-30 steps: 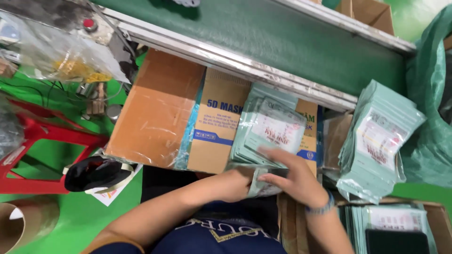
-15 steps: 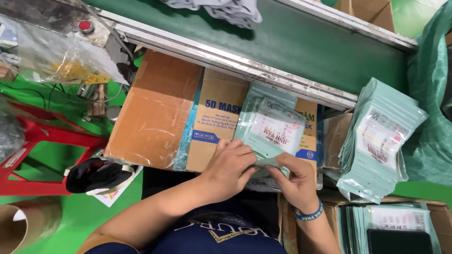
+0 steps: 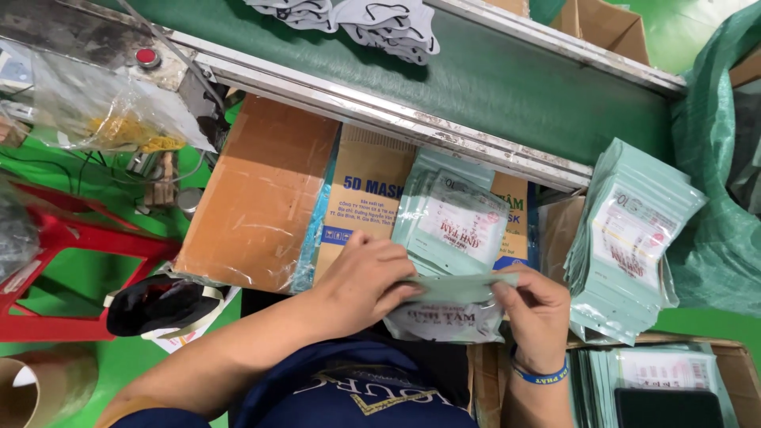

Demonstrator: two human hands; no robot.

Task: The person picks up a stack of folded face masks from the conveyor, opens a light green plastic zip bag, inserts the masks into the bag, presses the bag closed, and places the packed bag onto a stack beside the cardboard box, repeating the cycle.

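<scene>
Left hand (image 3: 369, 277) and right hand (image 3: 539, 313), fingers curled, each pinch the pouch (image 3: 452, 305) edge, apparently its mouth.

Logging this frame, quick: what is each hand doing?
Left hand: closed on the pale green mask pouch.
Right hand: pinching the same pouch's edge.

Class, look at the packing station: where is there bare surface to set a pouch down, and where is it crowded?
Bare: the brown carton top left of the pouch pile, and the green belt right of the masks. Crowded: around both hands holding a pouch, and by the right-hand stack.
</scene>
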